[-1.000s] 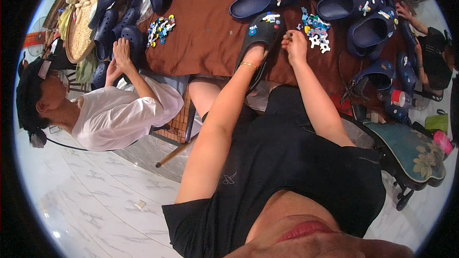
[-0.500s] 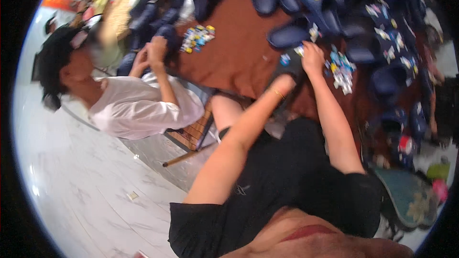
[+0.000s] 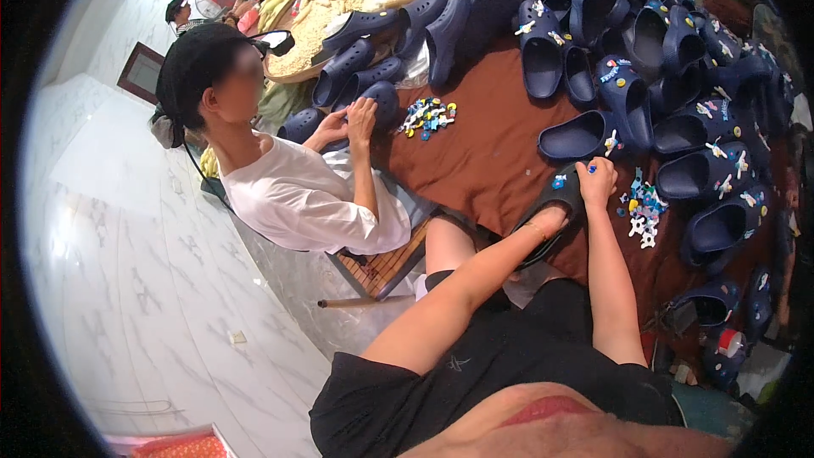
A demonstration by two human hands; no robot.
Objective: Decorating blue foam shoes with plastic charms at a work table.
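Observation:
A dark clog (image 3: 573, 197) is held over the brown cloth in front of me, with a small blue charm (image 3: 560, 181) on its upper. My left hand (image 3: 547, 222) reaches into the foot opening and holds the clog; its fingers are hidden inside. At the toe end, my right hand (image 3: 599, 181) pinches a small blue shoe charm (image 3: 592, 170) against the upper. Right of that hand lies a pile of loose blue, white and yellow charms (image 3: 646, 208). Just beyond the toe is a navy clog (image 3: 578, 136) with a white charm on it.
Many navy clogs (image 3: 712, 171) with charms crowd the right and far side. At left a co-worker in a white shirt (image 3: 309, 195) handles another clog (image 3: 383, 106), near a second charm pile (image 3: 428, 117). A bottle with a red label (image 3: 729, 343) stands at lower right.
The whole view has shifted, so everything appears lower and further right. My left hand stays in the clog, and my right hand stays at its toe. The earlier frame is blurred.

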